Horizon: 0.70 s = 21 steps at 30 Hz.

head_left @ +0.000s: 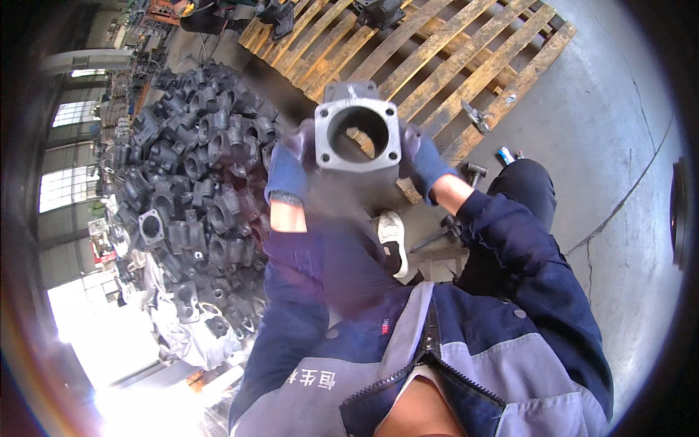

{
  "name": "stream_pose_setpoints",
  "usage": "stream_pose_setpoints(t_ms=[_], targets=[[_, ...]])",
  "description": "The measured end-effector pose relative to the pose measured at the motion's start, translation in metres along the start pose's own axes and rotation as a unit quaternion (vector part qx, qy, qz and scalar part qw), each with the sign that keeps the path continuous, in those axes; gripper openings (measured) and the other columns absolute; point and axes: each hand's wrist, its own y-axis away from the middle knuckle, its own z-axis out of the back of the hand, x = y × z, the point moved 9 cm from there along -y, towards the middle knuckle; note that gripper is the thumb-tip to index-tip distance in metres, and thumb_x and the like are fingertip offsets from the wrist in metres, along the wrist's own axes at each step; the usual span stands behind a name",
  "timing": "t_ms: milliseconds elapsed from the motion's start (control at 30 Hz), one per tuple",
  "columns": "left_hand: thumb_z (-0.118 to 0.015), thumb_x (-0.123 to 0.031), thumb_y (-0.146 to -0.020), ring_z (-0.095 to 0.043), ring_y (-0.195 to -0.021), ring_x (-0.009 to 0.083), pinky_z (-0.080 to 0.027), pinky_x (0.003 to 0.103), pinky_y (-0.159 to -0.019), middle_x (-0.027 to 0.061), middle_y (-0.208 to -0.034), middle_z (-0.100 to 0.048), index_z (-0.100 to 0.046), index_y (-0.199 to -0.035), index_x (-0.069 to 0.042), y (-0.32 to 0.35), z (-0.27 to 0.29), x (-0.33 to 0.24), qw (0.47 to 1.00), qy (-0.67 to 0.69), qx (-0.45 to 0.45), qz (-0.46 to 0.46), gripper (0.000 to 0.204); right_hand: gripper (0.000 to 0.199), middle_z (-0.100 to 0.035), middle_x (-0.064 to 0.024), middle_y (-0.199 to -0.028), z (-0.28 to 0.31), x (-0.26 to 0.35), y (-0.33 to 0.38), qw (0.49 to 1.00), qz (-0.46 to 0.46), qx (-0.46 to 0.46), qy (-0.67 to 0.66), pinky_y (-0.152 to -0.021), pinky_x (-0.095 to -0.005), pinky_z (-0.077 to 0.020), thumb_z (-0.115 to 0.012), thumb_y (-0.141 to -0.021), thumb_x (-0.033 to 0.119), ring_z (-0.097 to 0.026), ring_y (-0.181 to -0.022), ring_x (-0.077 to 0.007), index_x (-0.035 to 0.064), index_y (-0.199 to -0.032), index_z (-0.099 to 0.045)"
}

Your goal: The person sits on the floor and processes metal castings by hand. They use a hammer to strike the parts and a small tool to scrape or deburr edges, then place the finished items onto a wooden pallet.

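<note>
A grey cast-metal housing [394,137] is held up in front of me, its square flange facing me. The flange has a large round bore and a bolt hole at each corner; pallet wood shows through part of the bore. My left hand [293,162], in a blue knitted glove, grips its left side. On the opposite side, my right hand [424,158], gloved alike, is closed on it. Both hands look somewhat blurred at the fingers, which are partly hidden by the casting.
Beyond the housing lies a wooden pallet [455,69] with dark castings [378,11] at its far end and a small metal piece [475,116] on its slats. A large heap of dark castings [211,149] fills the left. A hammer [475,173] is near my right knee.
</note>
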Motion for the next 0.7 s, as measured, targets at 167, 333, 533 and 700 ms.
stream_pose_setpoints(t_ms=[167,333,533,700], targets=[[-0.064,-0.038,-0.091,-0.060,-0.083,0.0190,-0.049,0.032,-0.076,0.0108,-0.094,-0.066,-0.063,-0.111,0.004,0.022,0.026,0.013,0.998,-0.011,-0.053,-0.026,0.046,0.042,-0.062,-0.0279,-0.084,-0.018,-0.025,0.000,0.996,0.005,0.010,0.083,-0.077,-0.0420,-0.0474,-0.036,-0.097,0.030,-0.061,-0.084,-0.0423,-0.0020,-0.093,-0.062],[-0.063,-0.030,-0.092,-0.062,-0.086,0.0194,-0.050,0.032,-0.077,0.0121,-0.101,-0.068,-0.064,-0.113,0.001,0.043,0.046,-0.001,0.992,-0.081,-0.096,-0.023,0.037,0.041,-0.063,-0.0219,-0.081,-0.032,-0.004,0.006,0.998,-0.046,0.044,0.025,-0.066,-0.0395,-0.0470,-0.036,-0.097,0.030,-0.061,-0.072,-0.0308,-0.0009,-0.090,-0.062],[-0.058,-0.022,-0.093,-0.062,-0.082,0.0148,-0.051,0.029,-0.071,0.0065,-0.096,-0.067,-0.067,-0.109,-0.004,0.056,0.047,-0.009,0.979,0.079,-0.169,0.081,0.027,0.041,-0.062,-0.0137,-0.078,-0.049,-0.021,0.002,0.994,-0.065,0.075,-0.044,-0.059,-0.0363,-0.0453,-0.037,-0.098,0.032,-0.057,-0.064,-0.0222,0.0011,-0.090,-0.062],[-0.059,-0.029,-0.092,-0.062,-0.083,0.0163,-0.051,0.031,-0.071,0.0070,-0.093,-0.067,-0.069,-0.105,-0.002,0.040,0.052,-0.001,0.986,-0.007,-0.164,0.028,0.032,0.040,-0.061,-0.0119,-0.077,-0.038,-0.021,0.001,0.996,-0.020,0.036,-0.077,-0.059,-0.0353,-0.0438,-0.039,-0.099,0.032,-0.053,-0.064,-0.0185,0.0006,-0.092,-0.062]])
